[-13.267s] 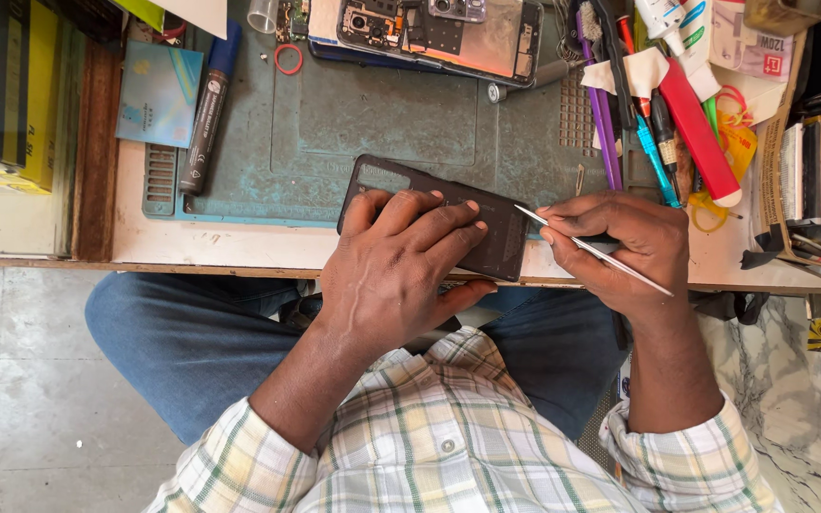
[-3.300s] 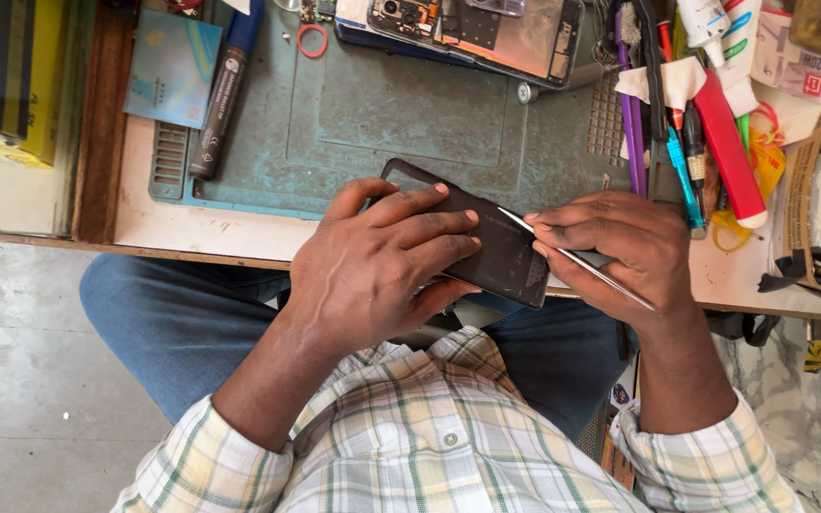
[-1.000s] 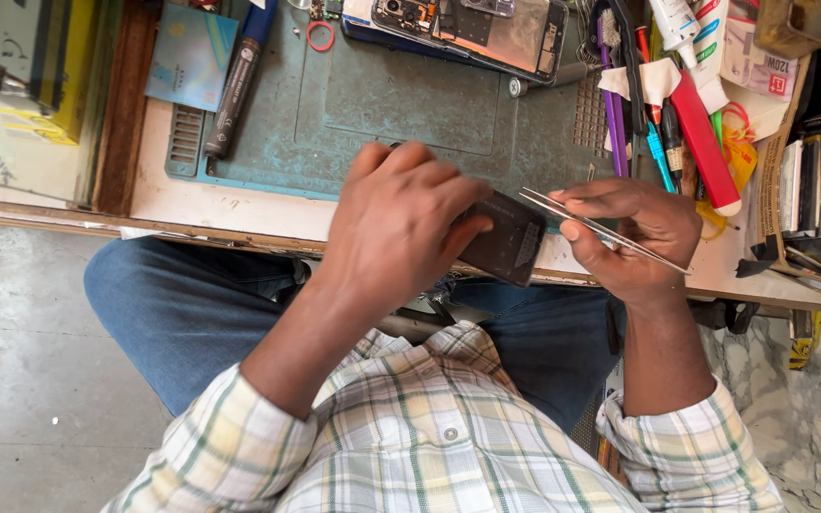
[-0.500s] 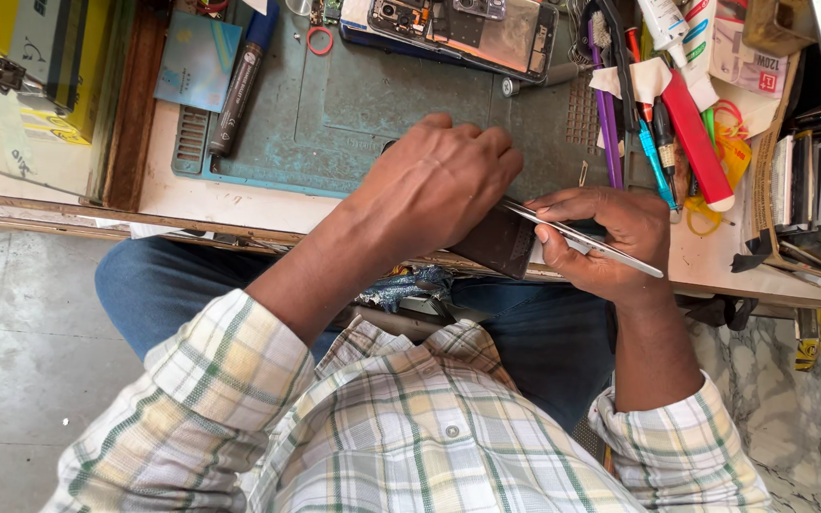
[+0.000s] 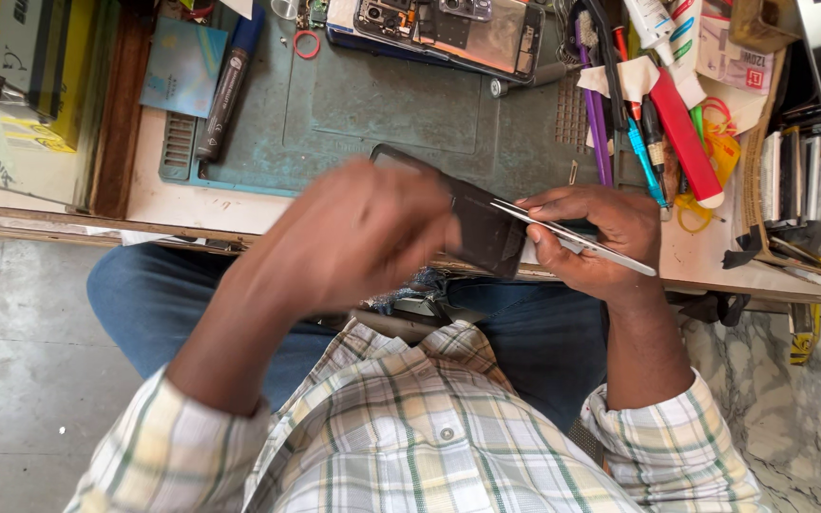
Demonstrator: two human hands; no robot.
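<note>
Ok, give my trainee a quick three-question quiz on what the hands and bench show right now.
1. True or false: the right hand holds metal tweezers.
2. The dark phone lies: A) on the floor, B) at the bench's front edge, C) inside a box.
3. What lies at the far edge of the green mat?

Key: 1 true. 2 B, with the blurred left hand over it. 3 An opened phone with its insides showing.

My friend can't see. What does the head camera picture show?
A person's blurred left hand covers a flat black phone at a workbench edge, while the right hand holds thin metal tweezers against it. An opened phone lies on the green work mat behind.
</note>
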